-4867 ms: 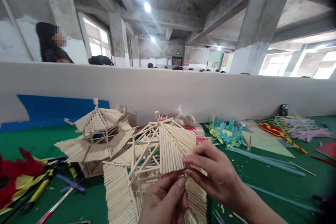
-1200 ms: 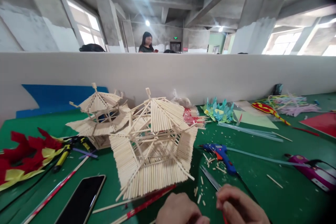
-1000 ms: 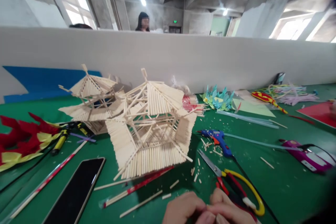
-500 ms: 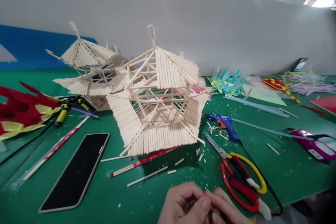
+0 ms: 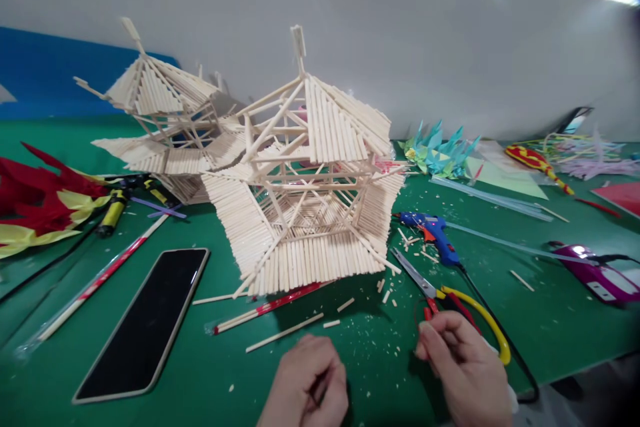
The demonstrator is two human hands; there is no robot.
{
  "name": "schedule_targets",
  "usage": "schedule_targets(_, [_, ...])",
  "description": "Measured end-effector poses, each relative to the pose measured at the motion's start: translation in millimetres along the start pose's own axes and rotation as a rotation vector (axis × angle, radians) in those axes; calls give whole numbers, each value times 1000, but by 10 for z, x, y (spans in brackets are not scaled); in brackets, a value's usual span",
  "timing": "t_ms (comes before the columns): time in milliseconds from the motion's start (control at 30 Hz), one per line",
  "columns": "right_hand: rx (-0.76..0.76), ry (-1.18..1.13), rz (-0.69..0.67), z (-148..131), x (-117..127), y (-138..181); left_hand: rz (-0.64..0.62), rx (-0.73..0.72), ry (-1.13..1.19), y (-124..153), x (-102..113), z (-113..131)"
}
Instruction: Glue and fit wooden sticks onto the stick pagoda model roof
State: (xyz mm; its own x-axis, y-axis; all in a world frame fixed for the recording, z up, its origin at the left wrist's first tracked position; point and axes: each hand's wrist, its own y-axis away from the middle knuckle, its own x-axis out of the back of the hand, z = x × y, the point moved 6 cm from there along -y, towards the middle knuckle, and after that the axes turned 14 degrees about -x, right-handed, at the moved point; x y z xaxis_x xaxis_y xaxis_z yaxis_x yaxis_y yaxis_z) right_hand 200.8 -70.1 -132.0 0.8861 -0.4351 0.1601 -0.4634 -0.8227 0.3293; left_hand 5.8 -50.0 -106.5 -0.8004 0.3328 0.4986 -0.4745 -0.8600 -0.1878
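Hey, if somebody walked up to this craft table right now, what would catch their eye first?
Most likely the big stick pavilion in the middle of the green table, with a second stick pavilion behind it to the left. Near the front edge, the right hand rests on the red and yellow scissors, and the left hand is curled beside it. A black phone lies at the left.

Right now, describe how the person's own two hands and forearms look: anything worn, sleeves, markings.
Both hands are bare: the left hand and the right hand wear no gloves, and no rings or watch show. No sleeve reaches the part of either wrist that is in view, and the forearms are mostly cut off by the lower edge of the picture. No markings or tattoos can be seen.
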Motion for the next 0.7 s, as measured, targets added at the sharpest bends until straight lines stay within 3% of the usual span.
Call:
schedule_targets(67, [176,368,-79,-175,-146,-22,-57,-92,-275,-26,89,4])
schedule_targets(133, [398,696,-260,-295,-406,-12,-145,-116,-487,-41,119,-45])
schedule_targets(233, [611,926,-369,-389,-699,-34,-207,-81,-622,-24,170,-150])
schedule_targets(400, [696,1075,-476,-413,-1011,-56,-65,-176,-735,94,356,-187])
schedule_targets(467, [693,1129,-474,-403,-1059,-58,-65,-241,-773,114,355,-179])
schedule_targets(600, [667,1182,-448,-361,-1078,-64,-148,-322,-820,11,133,-151])
schedule_targets(700, [654,1183,-413,-335,-1054,-69,-126,-344,-840,-111,-81,-146])
